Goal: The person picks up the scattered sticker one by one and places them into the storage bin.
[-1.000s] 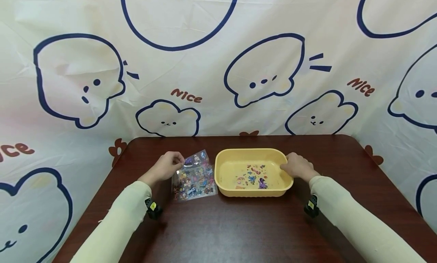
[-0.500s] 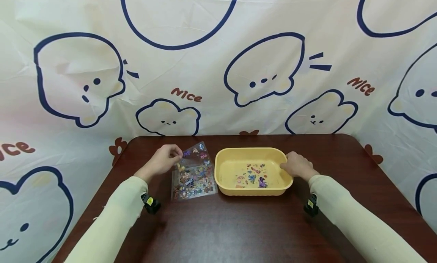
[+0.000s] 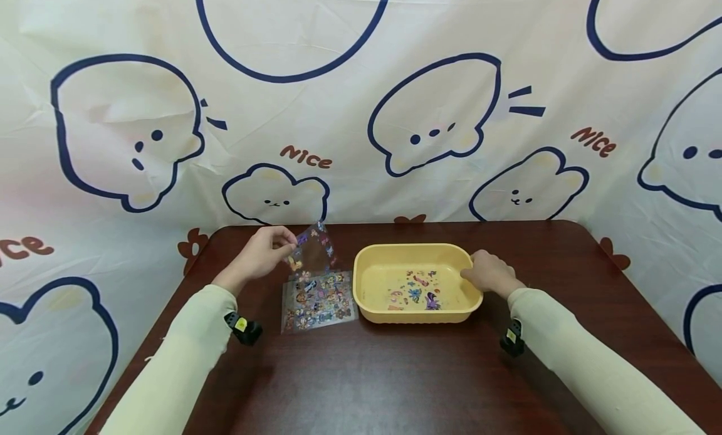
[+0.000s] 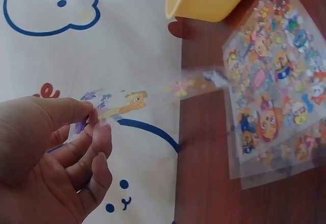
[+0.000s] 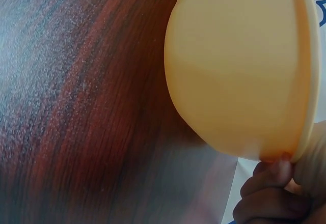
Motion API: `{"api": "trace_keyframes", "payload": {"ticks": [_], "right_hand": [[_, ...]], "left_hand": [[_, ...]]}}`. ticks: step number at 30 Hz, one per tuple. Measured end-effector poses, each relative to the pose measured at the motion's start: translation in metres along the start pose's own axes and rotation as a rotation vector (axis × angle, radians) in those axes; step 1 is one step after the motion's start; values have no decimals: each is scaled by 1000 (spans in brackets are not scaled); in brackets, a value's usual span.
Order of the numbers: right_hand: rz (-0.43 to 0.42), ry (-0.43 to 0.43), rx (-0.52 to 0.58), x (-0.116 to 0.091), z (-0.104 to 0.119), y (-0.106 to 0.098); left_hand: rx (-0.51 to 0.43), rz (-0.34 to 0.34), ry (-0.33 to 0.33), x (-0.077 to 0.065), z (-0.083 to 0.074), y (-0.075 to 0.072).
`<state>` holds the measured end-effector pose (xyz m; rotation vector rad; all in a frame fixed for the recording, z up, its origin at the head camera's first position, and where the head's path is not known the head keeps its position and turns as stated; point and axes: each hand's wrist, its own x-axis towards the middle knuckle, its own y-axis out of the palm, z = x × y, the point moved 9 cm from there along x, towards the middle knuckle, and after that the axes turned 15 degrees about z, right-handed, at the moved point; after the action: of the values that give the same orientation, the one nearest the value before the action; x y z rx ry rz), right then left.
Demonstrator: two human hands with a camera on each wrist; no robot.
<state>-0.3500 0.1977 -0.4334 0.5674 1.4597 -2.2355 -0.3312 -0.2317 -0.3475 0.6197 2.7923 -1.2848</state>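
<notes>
Between thumb and forefinger my left hand (image 3: 261, 252) pinches a clear sticker sheet (image 3: 313, 252), raised off the table, with stickers along its edges and a see-through middle. In the left wrist view this sheet (image 4: 135, 101) is seen nearly edge-on. Below it lies a stack of sticker sheets (image 3: 320, 303) full of small cartoon figures. My right hand (image 3: 492, 273) grips the right rim of a yellow plastic basin (image 3: 417, 317), its thumb inside the rim. Several loose colourful stickers (image 3: 416, 291) lie on the basin's floor. The right wrist view has the basin's outer wall (image 5: 234, 71) and curled fingers.
The dark wooden table (image 3: 366, 378) carries the basin and the stack side by side, almost touching. Behind its far edge hangs a white cloth (image 3: 350, 121) printed with cartoon animals.
My left hand has moved up and left, lifting the pinched sheet away from the stack, so more of the stack shows. The right hand keeps its grip on the basin.
</notes>
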Motion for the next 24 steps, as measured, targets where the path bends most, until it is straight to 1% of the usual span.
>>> {"api": "trace_keyframes", "payload": {"ticks": [9,17,24], "right_hand": [[9,3,0,0,0,2],[0,14,0,0,-1,-1],[7,11,1,0,-1,1]], "left_hand": [[-1,-2,15,3,-17,-4],[14,-18,85,3,-41,-9],[-12,8,147,2,-60,-5]]}}
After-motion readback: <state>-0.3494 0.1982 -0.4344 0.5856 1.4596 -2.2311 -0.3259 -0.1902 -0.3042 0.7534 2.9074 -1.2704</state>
